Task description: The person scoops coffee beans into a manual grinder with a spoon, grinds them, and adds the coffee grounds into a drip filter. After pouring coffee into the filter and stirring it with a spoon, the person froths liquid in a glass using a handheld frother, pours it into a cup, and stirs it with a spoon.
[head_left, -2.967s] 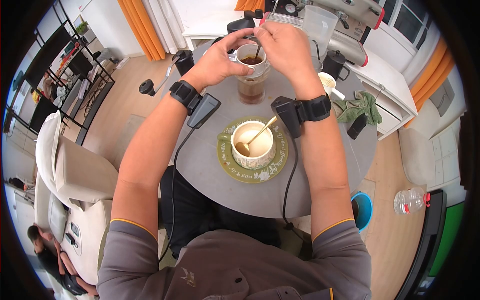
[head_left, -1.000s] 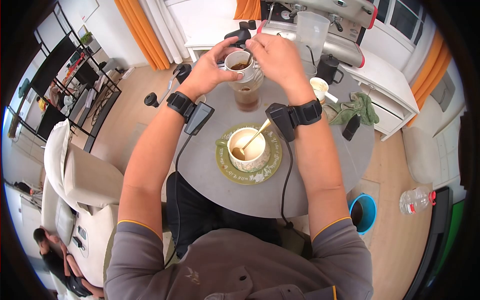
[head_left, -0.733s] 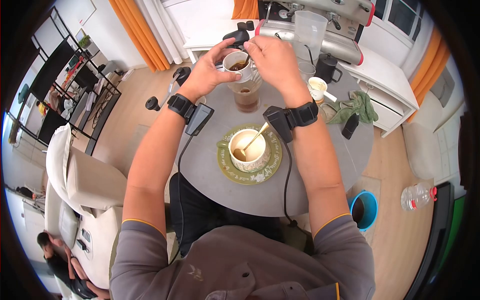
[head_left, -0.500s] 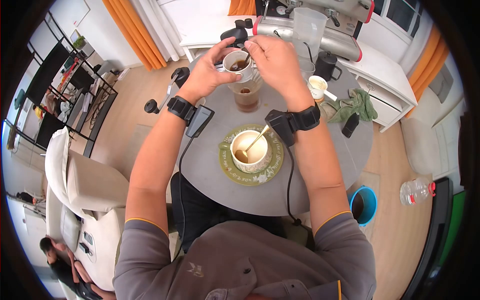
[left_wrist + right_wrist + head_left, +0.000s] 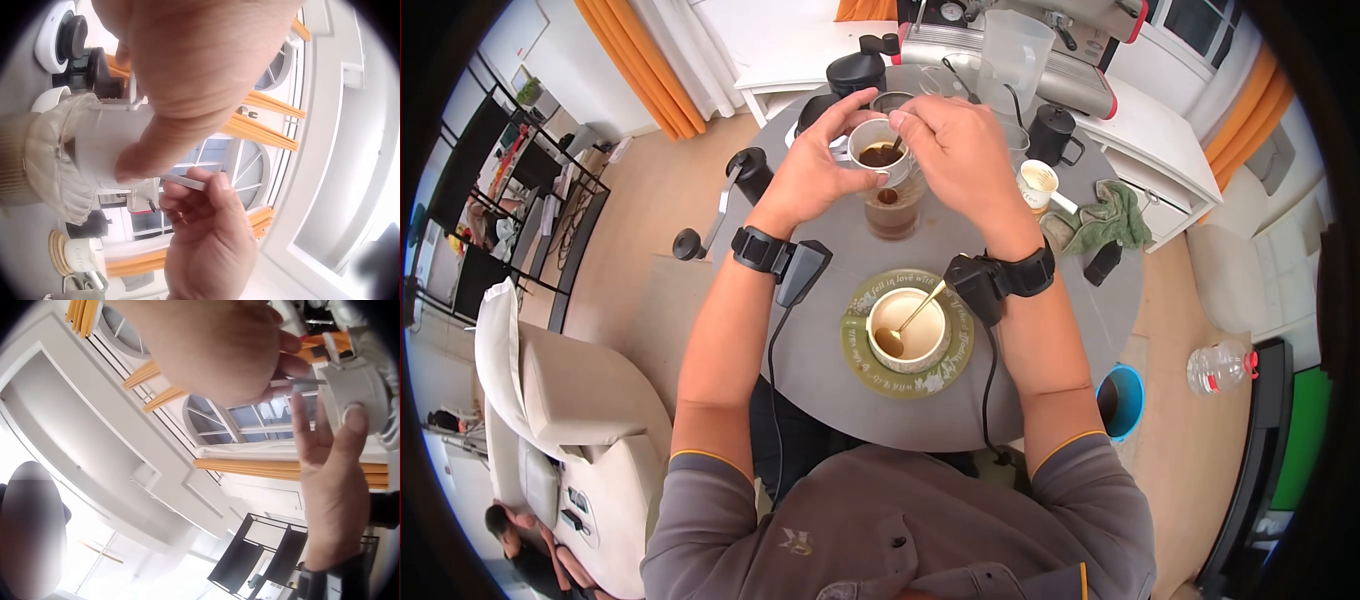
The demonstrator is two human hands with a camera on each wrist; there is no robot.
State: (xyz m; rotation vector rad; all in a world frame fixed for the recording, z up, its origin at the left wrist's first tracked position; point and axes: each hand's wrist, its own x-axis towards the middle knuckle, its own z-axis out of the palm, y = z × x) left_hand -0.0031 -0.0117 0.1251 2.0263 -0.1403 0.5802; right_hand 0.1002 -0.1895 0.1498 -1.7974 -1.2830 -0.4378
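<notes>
A small white cup (image 5: 877, 145) with dark liquid inside sits on a ribbed glass vessel (image 5: 892, 218) that holds brown liquid. Round the cup's left side curve the thumb and fingers of the left hand (image 5: 820, 165); in the left wrist view its thumb presses the white wall (image 5: 103, 144). The right hand (image 5: 960, 145) pinches a thin stirring stick (image 5: 184, 182), whose lower end dips into the dark liquid. Nearer the body, a patterned cup (image 5: 935, 345) with a gold spoon (image 5: 922, 303) inside stands on a green saucer (image 5: 860, 368).
On the grey round table (image 5: 820, 400) are a hand grinder (image 5: 750, 175) at the left, and a black pitcher (image 5: 1052, 135), a white handled cup (image 5: 1037, 180) and a green cloth (image 5: 1110, 220) at the right. An espresso machine (image 5: 1040, 75) stands behind.
The head view has shifted, so the table items appear lower. The liquid in the white cup shows a lighter patch now. Both hands keep their hold on the cup and stick.
</notes>
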